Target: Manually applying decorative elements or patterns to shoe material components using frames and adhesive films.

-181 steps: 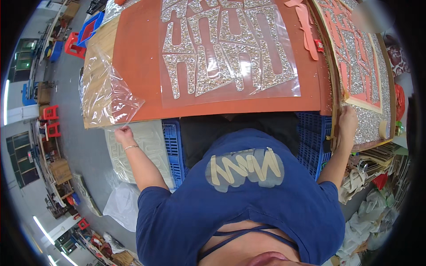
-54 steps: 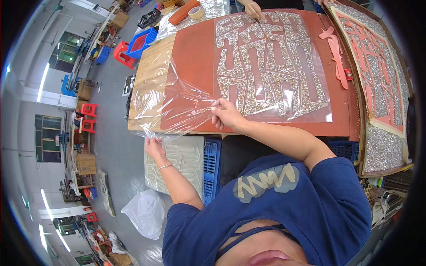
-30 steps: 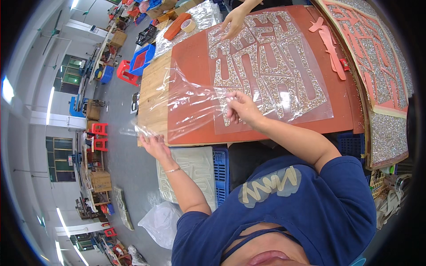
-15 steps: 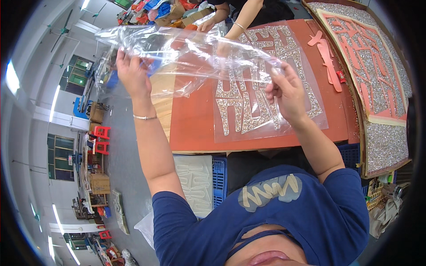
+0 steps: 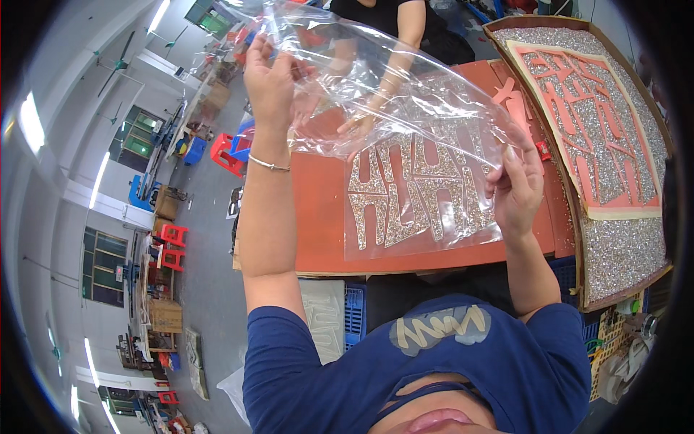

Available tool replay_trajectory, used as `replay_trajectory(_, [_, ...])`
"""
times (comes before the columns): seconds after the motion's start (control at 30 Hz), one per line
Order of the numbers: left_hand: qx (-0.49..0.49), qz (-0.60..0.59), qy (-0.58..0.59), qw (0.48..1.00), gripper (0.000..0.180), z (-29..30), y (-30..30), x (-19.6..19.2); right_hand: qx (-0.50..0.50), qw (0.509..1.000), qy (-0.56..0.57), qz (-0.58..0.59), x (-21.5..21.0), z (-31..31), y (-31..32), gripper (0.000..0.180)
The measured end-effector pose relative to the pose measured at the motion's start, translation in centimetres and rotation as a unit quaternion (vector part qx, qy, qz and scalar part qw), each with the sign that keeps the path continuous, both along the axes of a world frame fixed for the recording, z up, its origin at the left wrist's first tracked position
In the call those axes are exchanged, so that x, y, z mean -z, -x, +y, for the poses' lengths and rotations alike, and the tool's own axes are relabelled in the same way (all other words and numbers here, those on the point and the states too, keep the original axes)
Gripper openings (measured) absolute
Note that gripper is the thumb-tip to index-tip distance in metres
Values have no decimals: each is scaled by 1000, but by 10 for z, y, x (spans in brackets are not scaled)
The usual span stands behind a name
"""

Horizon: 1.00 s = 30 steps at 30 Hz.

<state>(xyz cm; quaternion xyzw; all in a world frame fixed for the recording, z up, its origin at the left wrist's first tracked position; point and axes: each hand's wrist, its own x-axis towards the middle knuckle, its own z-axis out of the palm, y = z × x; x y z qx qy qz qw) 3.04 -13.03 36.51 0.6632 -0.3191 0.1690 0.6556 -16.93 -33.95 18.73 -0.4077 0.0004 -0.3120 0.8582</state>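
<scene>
A clear plastic sheet [image 5: 426, 87] stretches between my raised hands, sagging and glinting above the table. My left hand [image 5: 271, 79] pinches its left end, up high. At the other end my right hand [image 5: 517, 181] grips the edge between thumb and fingers. Underneath lies a transparent film carrying glittery cut shapes [image 5: 412, 192], partly seen through the plastic. Across the table a co-worker's hand [image 5: 358, 123] rests near the far left part of that film, seen through the sheet.
The red-brown table [image 5: 318, 217] holds the film. At the right stands a tray of glittering stones [image 5: 625, 249] with a pink stencil [image 5: 575, 137] on it. Pink cut strips [image 5: 513, 108] lie beside it. Blue crates [image 5: 354, 307] sit below the table edge.
Both hands have shifted right, still holding the plastic sheet; the left is higher, the right lower. The sheet now slants down to the right. The co-worker's hand shows through it.
</scene>
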Motion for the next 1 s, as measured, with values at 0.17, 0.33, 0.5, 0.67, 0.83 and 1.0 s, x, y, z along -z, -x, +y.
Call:
replay_trajectory(0.17, [46,9,-17,999,47,-23,0,-3,39,999,-16,-26,-5,-8,8,35])
replay_trajectory(0.33, [11,2,-44,999,50,-18,2,9,43,999,-15,-17,4,-11,17,37])
replay_trajectory(0.5, [-78,61,-54,994,41,-14,36,33,-61,995,-65,51,17,-14,34,34])
replay_trajectory(0.67, [-139,86,-88,983,43,8,41,82,-128,975,-136,118,48,-8,37,31])
replay_trajectory(0.83, [-187,116,-139,966,39,49,24,152,-181,947,-174,199,67,-2,44,23])
replay_trajectory(1.0, [-289,155,-261,908,26,73,30,202,-192,942,-173,213,91,-1,48,17])
